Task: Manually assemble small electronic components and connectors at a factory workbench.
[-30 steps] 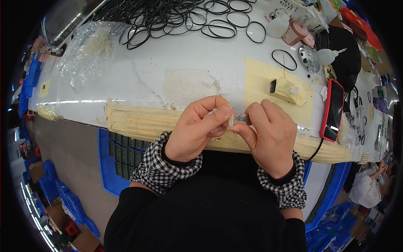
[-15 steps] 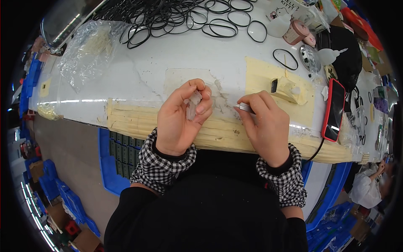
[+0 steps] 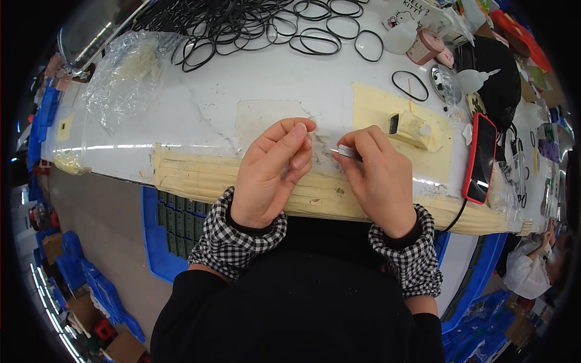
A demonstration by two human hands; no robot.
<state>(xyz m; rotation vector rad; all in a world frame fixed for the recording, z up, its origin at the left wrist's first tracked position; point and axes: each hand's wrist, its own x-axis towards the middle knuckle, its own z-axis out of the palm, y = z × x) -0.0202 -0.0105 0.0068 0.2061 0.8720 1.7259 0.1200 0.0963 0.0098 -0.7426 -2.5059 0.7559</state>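
Note:
My left hand (image 3: 269, 166) is over the front of the white table (image 3: 206, 130), thumb and fingers curled together. The small translucent plastic pieces seen in its palm a moment ago are now hidden behind the thumb and fingers. Just to the right, my right hand (image 3: 381, 172) pinches a small silver blade-like tool (image 3: 347, 151) between thumb and forefinger. Its thin tip points at the left fingertips, with a short gap between. The tool's exact kind is too small to tell.
Yellow tape (image 3: 242, 181) covers the table's front edge. Black rubber-like rings (image 3: 242, 24) pile up at the back, beside a clear plastic bag (image 3: 124, 75). On the right are a taped yellow block (image 3: 417, 133) and a red-cased phone (image 3: 482, 158) with a cable.
My left hand has turned and closed, so the translucent pieces no longer show. The right hand has shifted slightly left and up, bringing the tool's tip into clearer sight.

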